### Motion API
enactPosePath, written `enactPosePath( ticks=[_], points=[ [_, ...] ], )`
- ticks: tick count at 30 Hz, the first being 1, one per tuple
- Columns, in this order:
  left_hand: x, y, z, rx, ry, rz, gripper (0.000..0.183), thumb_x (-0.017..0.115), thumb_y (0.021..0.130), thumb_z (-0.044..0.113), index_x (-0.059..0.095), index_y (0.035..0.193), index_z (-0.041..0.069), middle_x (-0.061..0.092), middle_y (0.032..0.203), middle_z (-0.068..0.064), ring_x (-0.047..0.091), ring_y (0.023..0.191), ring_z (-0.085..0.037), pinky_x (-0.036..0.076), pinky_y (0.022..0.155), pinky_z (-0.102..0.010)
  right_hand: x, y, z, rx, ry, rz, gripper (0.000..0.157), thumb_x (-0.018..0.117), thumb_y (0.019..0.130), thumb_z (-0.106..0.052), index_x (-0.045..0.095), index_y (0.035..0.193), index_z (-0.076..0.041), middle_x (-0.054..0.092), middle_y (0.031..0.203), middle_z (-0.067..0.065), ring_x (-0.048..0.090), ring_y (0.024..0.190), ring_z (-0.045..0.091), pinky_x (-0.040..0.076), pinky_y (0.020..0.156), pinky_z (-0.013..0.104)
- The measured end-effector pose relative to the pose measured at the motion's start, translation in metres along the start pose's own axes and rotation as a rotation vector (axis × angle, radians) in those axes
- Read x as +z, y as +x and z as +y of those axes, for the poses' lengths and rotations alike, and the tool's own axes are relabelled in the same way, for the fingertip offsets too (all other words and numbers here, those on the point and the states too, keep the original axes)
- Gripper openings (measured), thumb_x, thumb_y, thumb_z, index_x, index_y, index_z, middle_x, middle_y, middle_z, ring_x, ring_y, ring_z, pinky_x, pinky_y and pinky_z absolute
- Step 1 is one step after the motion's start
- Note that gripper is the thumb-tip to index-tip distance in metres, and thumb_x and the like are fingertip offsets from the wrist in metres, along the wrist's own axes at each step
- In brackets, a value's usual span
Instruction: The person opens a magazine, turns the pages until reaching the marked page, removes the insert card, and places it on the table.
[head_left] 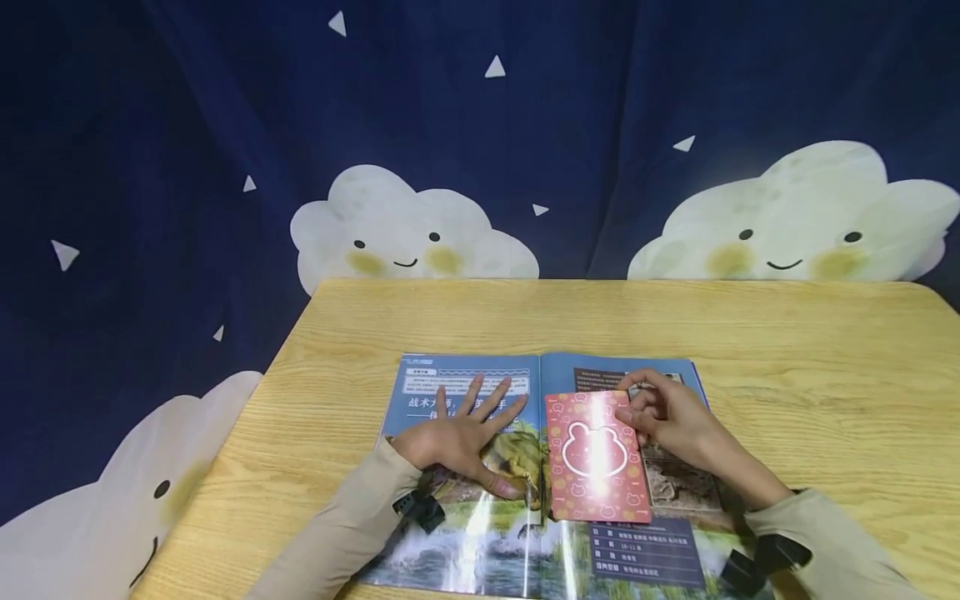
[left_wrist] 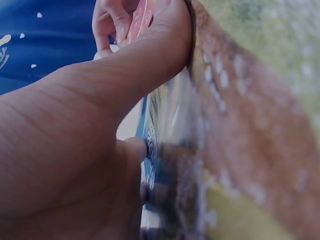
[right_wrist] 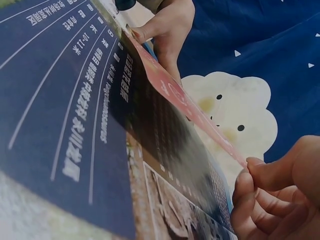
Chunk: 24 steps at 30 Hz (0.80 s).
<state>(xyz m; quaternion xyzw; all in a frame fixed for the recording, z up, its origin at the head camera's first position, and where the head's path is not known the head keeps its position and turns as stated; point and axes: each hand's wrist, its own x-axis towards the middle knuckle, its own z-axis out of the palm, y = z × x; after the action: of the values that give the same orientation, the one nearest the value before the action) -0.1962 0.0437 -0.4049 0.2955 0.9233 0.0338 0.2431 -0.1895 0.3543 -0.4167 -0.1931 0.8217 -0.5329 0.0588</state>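
Observation:
An open magazine (head_left: 465,558) with dinosaur pictures and printed text lies on the wooden table. My left hand (head_left: 468,433) rests on its left page with the fingers spread. Over the right page, my right hand (head_left: 667,417) pinches the upper right edge of a pink card (head_left: 596,458) printed with a bear face. In the right wrist view the card (right_wrist: 180,97) slants above the page, pinched between thumb and finger of the right hand (right_wrist: 280,190). The left thumb (left_wrist: 165,40) presses on the page in the left wrist view.
The wooden table (head_left: 825,392) reaches beyond the magazine on both sides and at the back. Behind it hangs a dark blue curtain (head_left: 450,108) with smiling clouds and white triangles. Both forearms wear beige sleeves and black wrist straps (head_left: 420,508).

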Motion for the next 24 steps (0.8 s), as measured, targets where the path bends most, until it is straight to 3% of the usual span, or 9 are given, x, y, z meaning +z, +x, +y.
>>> enactPosePath(
  ticks=[24],
  points=[
    [-0.0019, -0.0013, 0.0011, -0.001, -0.022, 0.000, 0.114, 0.069, 0.072, 0.069, 0.000, 0.155, 0.034, -0.019, 0.160, 0.004, -0.023, 0.143, -0.031, -0.009, 0.103, -0.074, -0.0065, -0.0013, 0.0042, 0.029, -0.013, -0.004, 0.027, 0.061, 0.093, 0.002, 0.049, 0.117, 0.005, 0.060, 0.076, 0.011, 0.055, 0.055, 0.018, 0.047, 0.047, 0.030]
  ],
)
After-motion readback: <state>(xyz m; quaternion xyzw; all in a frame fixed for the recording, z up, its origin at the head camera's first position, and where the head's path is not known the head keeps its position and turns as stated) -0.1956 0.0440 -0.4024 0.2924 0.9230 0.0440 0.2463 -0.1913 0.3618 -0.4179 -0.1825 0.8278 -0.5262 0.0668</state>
